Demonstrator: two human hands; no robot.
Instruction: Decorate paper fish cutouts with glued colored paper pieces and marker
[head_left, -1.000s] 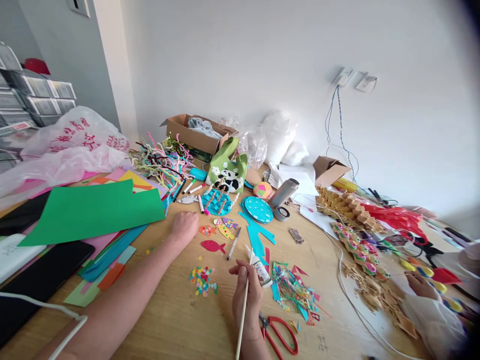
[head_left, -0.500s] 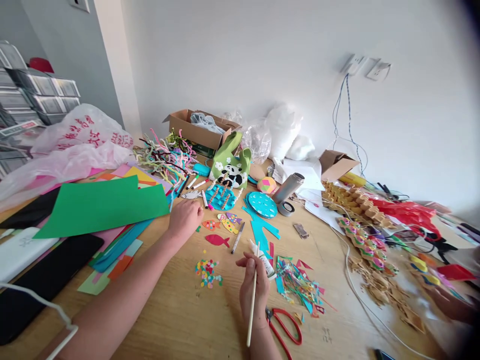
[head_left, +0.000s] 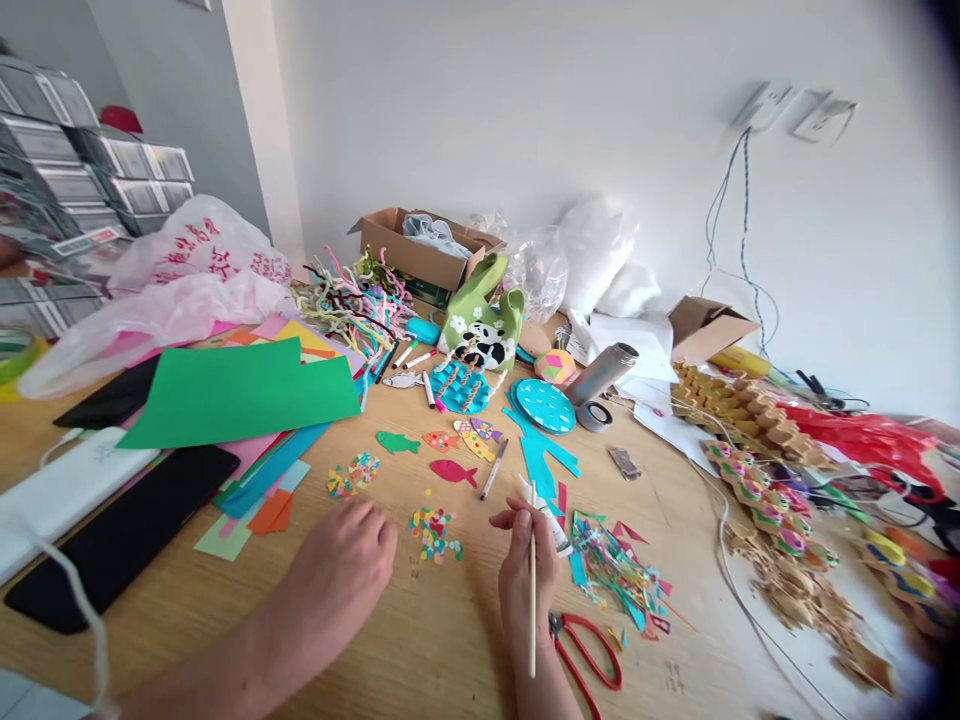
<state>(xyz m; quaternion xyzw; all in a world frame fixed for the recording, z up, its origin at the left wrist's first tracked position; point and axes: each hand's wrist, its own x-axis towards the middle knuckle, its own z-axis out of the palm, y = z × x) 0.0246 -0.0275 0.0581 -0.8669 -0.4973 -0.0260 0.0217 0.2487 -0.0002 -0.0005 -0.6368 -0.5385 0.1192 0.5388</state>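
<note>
My left hand [head_left: 349,565] is low over the near part of the table, fingers curled and their tips hidden. Just beyond it lies a pile of small paper dots [head_left: 356,474], and a second pile of coloured dots [head_left: 435,535] is to its right. My right hand [head_left: 527,560] grips a thin pale wooden stick [head_left: 532,600], held upright. Behind that hand is a white bottle [head_left: 553,522]. Ahead lie a green paper fish [head_left: 398,442], a plain red paper fish [head_left: 454,472], several decorated fish [head_left: 472,440] and a pen [head_left: 493,470].
Red-handled scissors [head_left: 592,650] lie right of my right wrist, near paper scraps [head_left: 622,570]. Green paper sheets [head_left: 247,395] and a black phone-like slab [head_left: 127,540] are on the left. A metal flask [head_left: 606,372] leans farther back. A white cable [head_left: 724,560] crosses the right side.
My left hand has come back from beside the paper fish toward me, uncovering the green fish and a dot pile. My right hand still holds the stick. The view has turned slightly left.
</note>
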